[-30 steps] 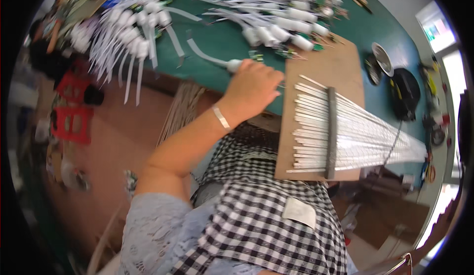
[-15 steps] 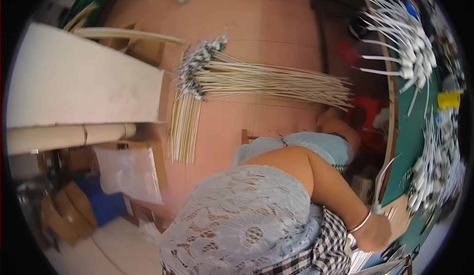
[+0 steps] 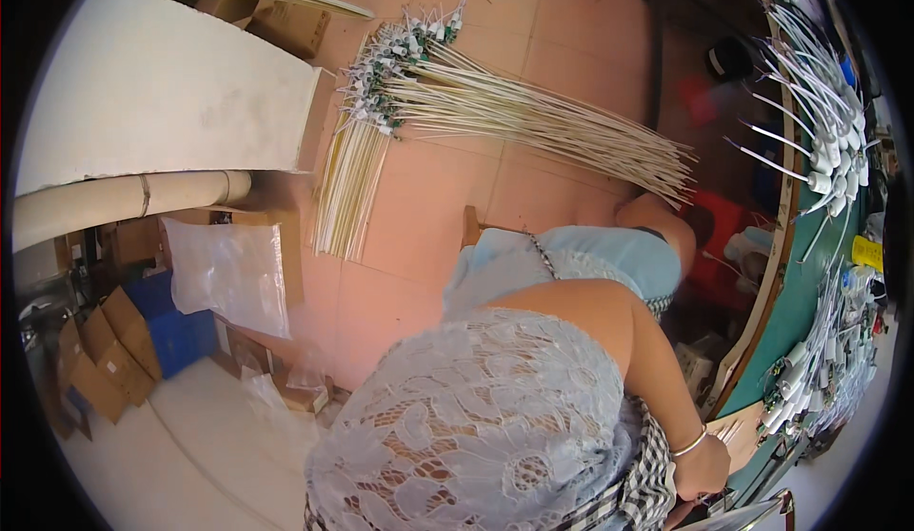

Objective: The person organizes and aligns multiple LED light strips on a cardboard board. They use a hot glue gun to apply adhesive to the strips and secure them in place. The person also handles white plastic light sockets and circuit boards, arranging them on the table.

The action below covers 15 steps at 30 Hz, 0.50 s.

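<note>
My left hand (image 3: 703, 466) is closed in a fist at the near edge of the green-topped table (image 3: 798, 307), low on the right, with a pale bracelet (image 3: 691, 441) at the wrist. Whatever its fingers hold is hidden. Close by lies a brown board (image 3: 745, 430) with thin pale strips on it. Beyond it on the table are a heap of white wired parts (image 3: 792, 384) and a farther bunch of white cylindrical parts with long wires (image 3: 832, 161). Black-and-white checked cloth (image 3: 649, 474) hangs beside the hand. My right hand does not show.
On the tiled floor rests a bundle of long pale rods (image 3: 552, 117) with white and green ends, across another bundle (image 3: 350, 188). Leftward stand a big white block (image 3: 171, 83), a long roll (image 3: 124, 207), cardboard boxes (image 3: 119, 350) and a clear plastic sheet (image 3: 228, 279).
The view has shifted, so floor things sit higher. My left hand has moved down and left in the picture. A white part with a wire, seen at the hand earlier, no longer shows there.
</note>
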{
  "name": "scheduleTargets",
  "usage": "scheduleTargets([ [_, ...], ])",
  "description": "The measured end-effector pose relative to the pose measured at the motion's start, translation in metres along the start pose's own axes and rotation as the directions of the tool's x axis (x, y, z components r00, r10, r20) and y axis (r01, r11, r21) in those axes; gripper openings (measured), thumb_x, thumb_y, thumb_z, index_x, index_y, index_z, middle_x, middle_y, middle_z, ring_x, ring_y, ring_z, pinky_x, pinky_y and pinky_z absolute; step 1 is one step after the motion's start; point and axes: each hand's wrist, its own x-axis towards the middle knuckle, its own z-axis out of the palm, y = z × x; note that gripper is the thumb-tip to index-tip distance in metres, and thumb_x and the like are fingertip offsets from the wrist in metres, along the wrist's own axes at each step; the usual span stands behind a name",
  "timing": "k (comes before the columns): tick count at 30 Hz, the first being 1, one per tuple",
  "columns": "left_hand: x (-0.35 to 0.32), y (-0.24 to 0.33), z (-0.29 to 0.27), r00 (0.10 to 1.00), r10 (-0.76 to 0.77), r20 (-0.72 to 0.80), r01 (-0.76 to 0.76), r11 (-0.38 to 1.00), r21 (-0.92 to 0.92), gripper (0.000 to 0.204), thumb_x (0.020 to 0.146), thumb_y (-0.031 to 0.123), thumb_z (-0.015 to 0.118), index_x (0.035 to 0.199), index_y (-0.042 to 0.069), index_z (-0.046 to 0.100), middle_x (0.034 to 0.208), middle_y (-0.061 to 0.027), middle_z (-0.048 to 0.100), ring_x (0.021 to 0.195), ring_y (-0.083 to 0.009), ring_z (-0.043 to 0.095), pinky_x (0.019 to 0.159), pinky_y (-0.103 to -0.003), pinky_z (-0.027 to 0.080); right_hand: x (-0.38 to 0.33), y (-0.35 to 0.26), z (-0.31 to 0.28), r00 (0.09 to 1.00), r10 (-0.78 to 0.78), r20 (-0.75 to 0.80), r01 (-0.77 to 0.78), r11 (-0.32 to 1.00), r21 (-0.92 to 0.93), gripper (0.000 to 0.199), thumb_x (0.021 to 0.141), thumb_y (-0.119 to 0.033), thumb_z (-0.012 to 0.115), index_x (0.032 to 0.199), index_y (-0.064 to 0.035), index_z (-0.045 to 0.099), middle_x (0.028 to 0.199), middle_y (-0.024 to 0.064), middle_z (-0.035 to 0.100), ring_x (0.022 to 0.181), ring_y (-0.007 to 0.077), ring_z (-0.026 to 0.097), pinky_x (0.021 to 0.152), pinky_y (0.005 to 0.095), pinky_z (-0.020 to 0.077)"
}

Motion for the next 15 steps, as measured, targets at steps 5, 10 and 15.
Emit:
scheduleTargets([
  [5, -0.002, -0.001, 0.002, 0.986, -0.131, 0.101, 0.155, 0.945, -0.289, 0.021, 0.072, 0.021, 0.064, 0.067, 0.001, 0.071, 0.064, -0.0206, 0.065, 0.062, -0.0387, 0.065, 0.057, -0.046, 0.051, -0.001, 0.005, -0.006, 0.993, 0.077, -0.093, -0.072, 0.996, 0.053, 0.021, 0.085, -0.015, 0.073, 0.09, -0.0003, 0.059, 0.071, 0.0059, 0.06, 0.056, 0.0106, 0.052, 0.045, 0.027, 0.0404],
  [10, -0.005, 0.012, 0.001, 0.96, -0.097, 0.262, 0.166, 0.953, -0.255, 0.02, 0.071, 0.02, 0.064, 0.073, 0.002, 0.072, 0.069, -0.0202, 0.067, 0.068, -0.0391, 0.066, 0.061, -0.046, 0.052, -0.016, 0.01, -0.029, 0.946, 0.197, -0.257, -0.178, 0.979, 0.094, 0.021, 0.085, -0.014, 0.074, 0.088, 0.0002, 0.059, 0.072, 0.0061, 0.06, 0.057, 0.0101, 0.053, 0.045, 0.0268, 0.0403],
  [15, -0.006, 0.031, -0.031, 0.931, 0.137, 0.339, -0.16, 0.986, 0.041, 0.015, 0.073, 0.019, 0.064, 0.07, 0.007, 0.072, 0.07, -0.0147, 0.069, 0.066, -0.0329, 0.069, 0.058, -0.044, 0.055, -0.021, -0.005, -0.064, 0.852, 0.313, -0.42, -0.286, 0.95, 0.129, 0.021, 0.084, -0.012, 0.075, 0.085, 0.001, 0.059, 0.074, 0.0064, 0.062, 0.058, 0.0095, 0.053, 0.045, 0.0266, 0.0403],
])
